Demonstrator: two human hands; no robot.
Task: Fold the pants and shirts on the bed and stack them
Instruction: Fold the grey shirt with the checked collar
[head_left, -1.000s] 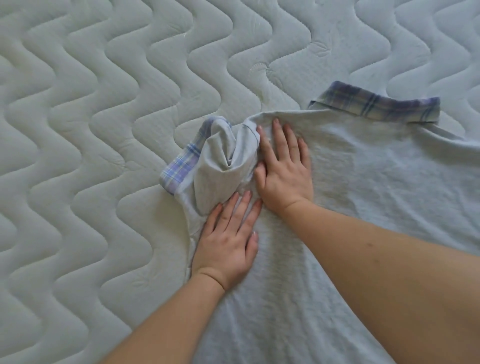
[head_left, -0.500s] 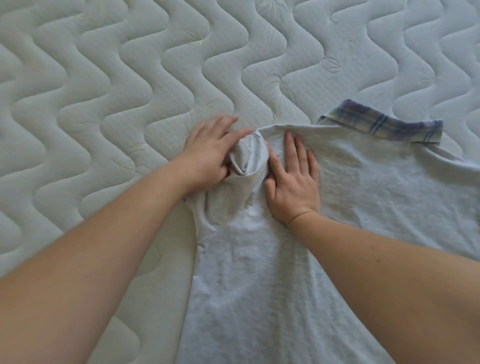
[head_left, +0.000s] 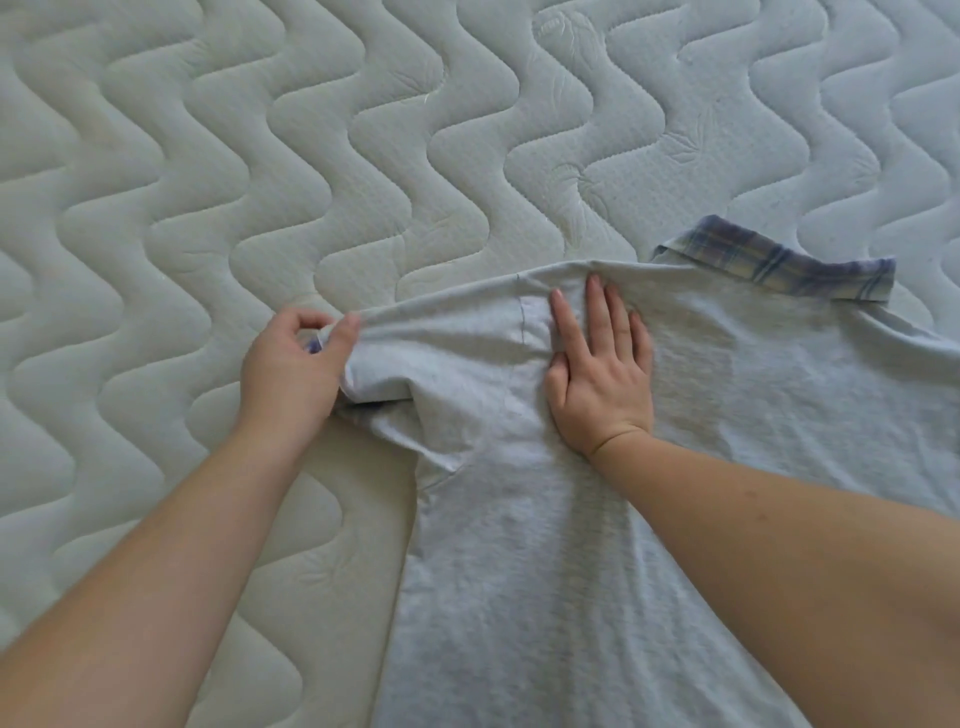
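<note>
While left grip (head_left: 298, 358) pinches soft grey shirt (head_left: 545, 519) sleeve, right hand (head_left: 602, 374) flat, wavy quilted mattress (head_left: 260, 156)

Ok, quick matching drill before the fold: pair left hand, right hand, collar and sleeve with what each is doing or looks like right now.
Things:
1. left hand
2. right hand
3. collar
4. sleeve

States:
A. plaid, at the shirt's far edge
B. pressed flat on the grey shirt
C. pulled out sideways
D. pinching the cuff

Pairs: 1-D, 2-B, 3-A, 4-C
</note>
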